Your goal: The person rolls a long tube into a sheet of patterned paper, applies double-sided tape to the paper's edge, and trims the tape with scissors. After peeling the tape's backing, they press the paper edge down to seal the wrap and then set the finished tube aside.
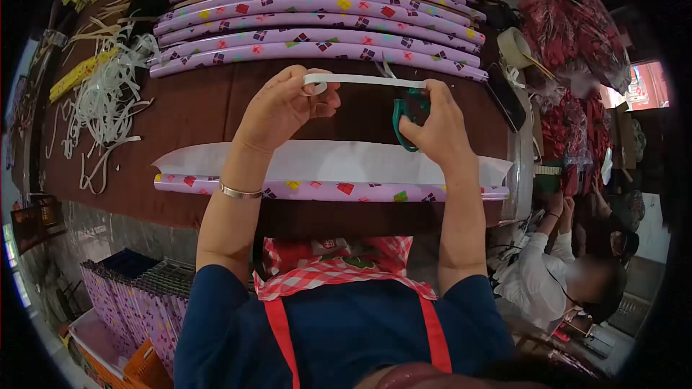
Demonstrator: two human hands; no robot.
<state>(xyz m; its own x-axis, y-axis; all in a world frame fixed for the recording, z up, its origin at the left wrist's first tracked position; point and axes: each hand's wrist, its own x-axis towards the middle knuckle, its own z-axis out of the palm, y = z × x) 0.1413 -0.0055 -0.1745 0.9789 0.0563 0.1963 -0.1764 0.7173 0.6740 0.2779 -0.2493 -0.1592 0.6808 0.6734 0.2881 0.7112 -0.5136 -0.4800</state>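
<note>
A narrow white tape strip [367,81] is stretched level between my two hands above the table. My left hand [276,109] pinches its left end, where the strip curls into a small loop. My right hand [445,126] grips scissors [398,121] with green handles, their blades pointing up behind the strip, and its fingers also hold the strip's right end. Below the hands lies a partly rolled sheet of lilac gift wrap [313,189], printed with coloured presents. Its white underside [324,158] faces up along the far edge.
Several finished lilac rolls [317,50] lie side by side across the brown table [194,101]. A tangle of white strips [108,101] is at left. A phone [506,97] and a tape roll [513,47] sit at right. Another person [555,274] works at far right near red bagged goods [569,21].
</note>
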